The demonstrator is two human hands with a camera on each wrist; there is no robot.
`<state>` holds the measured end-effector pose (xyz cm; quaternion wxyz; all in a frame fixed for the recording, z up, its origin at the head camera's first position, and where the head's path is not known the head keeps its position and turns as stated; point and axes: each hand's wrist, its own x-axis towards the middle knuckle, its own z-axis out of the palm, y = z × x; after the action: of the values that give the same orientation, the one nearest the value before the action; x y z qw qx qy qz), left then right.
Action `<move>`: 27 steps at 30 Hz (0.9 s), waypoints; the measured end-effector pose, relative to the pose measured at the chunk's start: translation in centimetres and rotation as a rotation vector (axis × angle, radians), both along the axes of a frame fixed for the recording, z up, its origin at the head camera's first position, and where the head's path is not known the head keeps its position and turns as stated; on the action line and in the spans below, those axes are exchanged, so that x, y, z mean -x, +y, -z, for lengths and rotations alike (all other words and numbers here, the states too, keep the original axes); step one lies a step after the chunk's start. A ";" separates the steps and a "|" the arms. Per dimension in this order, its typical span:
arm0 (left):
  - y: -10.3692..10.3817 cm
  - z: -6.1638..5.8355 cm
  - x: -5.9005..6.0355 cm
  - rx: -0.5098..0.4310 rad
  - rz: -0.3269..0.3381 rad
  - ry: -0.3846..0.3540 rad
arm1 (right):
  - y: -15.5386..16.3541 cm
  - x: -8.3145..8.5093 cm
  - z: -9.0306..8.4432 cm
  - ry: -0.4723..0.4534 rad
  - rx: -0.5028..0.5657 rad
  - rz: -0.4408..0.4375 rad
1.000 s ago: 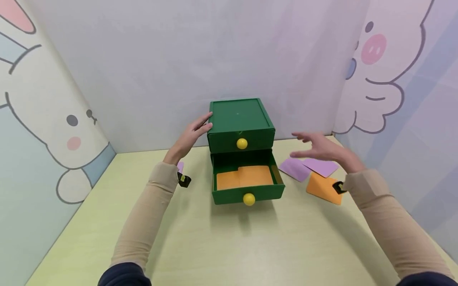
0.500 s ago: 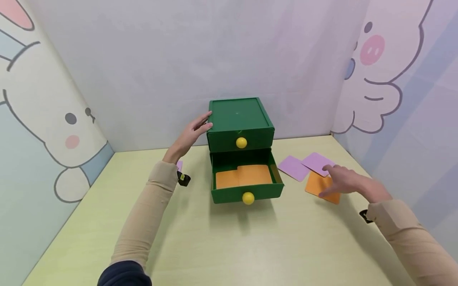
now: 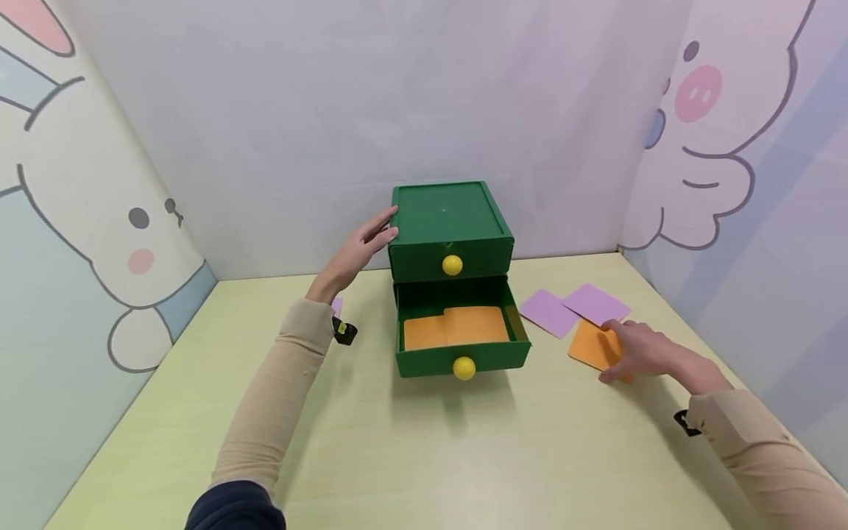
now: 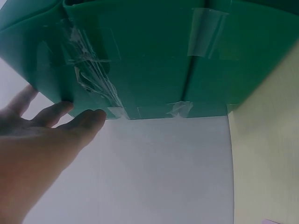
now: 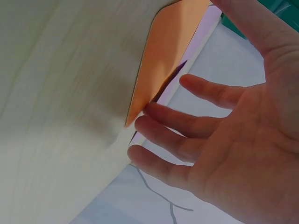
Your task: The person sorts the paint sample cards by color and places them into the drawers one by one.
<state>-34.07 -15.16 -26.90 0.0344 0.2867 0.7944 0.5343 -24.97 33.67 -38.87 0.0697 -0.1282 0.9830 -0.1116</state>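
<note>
A small green drawer cabinet (image 3: 450,213) stands at the back of the table, its lower drawer (image 3: 430,364) pulled out. Orange cards (image 3: 475,326) lie in that drawer. Against the cabinet's left side rest the extended fingertips of my left hand (image 3: 354,258); the left wrist view shows them on the taped green wall (image 4: 140,60). My right hand (image 3: 645,350) reaches over an orange card (image 3: 592,346) on the table, fingers and thumb spread across it. In the right wrist view, one fingertip meets the card's edge (image 5: 161,51); no pinch shows.
Two purple cards (image 3: 548,313) lie right of the cabinet, one close to the orange card. Part of another purple card (image 3: 337,306) shows behind my left wrist. The upper drawer, with a yellow knob (image 3: 452,265), is closed. Cartoon-printed walls (image 3: 722,169) border the table.
My right hand has moved from beside the cabinet down and right to the orange card on the table. My left hand has kept its place at the cabinet's side.
</note>
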 end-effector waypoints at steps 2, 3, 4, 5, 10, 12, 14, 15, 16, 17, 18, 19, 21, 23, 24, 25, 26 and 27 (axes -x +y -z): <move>0.1 0.0 0.1 -0.006 0.004 -0.002 | 0.1 0.0 0.0 0.014 -0.009 -0.005; 0.1 0.0 0.1 -0.009 0.007 -0.005 | 0.1 0.0 0.0 0.018 -0.011 -0.007; 0.1 0.0 0.1 -0.012 0.011 -0.009 | 0.1 0.0 0.0 0.025 -0.012 -0.013; 0.1 0.0 0.1 -0.016 0.015 -0.011 | 0.1 0.0 0.0 0.032 -0.013 -0.020; 0.1 0.1 0.2 -0.034 0.022 -0.023 | 0.1 0.0 0.0 0.054 -0.013 -0.043; 0.1 0.2 0.2 -0.035 0.020 -0.026 | 0.0 0.0 0.0 0.047 -0.005 -0.044; 0.1 0.3 0.2 -0.035 0.022 -0.028 | 0.0 0.0 -0.1 0.037 0.002 -0.045; 0.1 0.3 0.2 -0.035 0.023 -0.029 | -0.1 -0.1 -0.1 0.033 0.006 -0.048; 0.1 0.3 0.2 -0.036 0.024 -0.031 | -0.2 -0.1 -0.2 0.029 0.010 -0.050; 0.1 0.3 0.3 -0.037 0.023 -0.032 | -0.3 -0.2 -0.3 0.028 0.014 -0.054; 0.1 0.4 0.3 -0.039 0.024 -0.033 | -0.4 -0.2 -0.4 0.028 0.016 -0.059; 0.1 0.4 0.3 -0.043 0.026 -0.033 | -0.5 -0.2 -0.6 0.030 0.020 -0.065; 0.1 0.4 0.3 -0.045 0.028 -0.033 | -0.8 -0.2 -1.0 0.038 0.031 -0.078; 0.1 0.3 0.3 -0.046 0.027 -0.033 | -1.1 -0.2 -1.6 0.053 0.040 -0.094; 0.1 0.3 0.3 -0.046 0.029 -0.034 | -1.3 -0.2 -1.9 0.061 0.048 -0.101; 0.1 0.2 0.2 -0.047 0.030 -0.034 | -1.4 -0.2 -2.2 0.070 0.057 -0.111; 0.2 0.2 0.2 -0.046 0.030 -0.035 | -1.6 -0.3 -2.6 0.078 0.066 -0.120; 0.2 0.2 0.2 -0.046 0.030 -0.034 | -1.8 -0.3 -3.0 0.090 0.074 -0.131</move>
<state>-34.28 -14.98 -27.11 0.0495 0.2901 0.7769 0.5566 -24.71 31.88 -35.92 0.0279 -0.1996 0.9698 -0.1372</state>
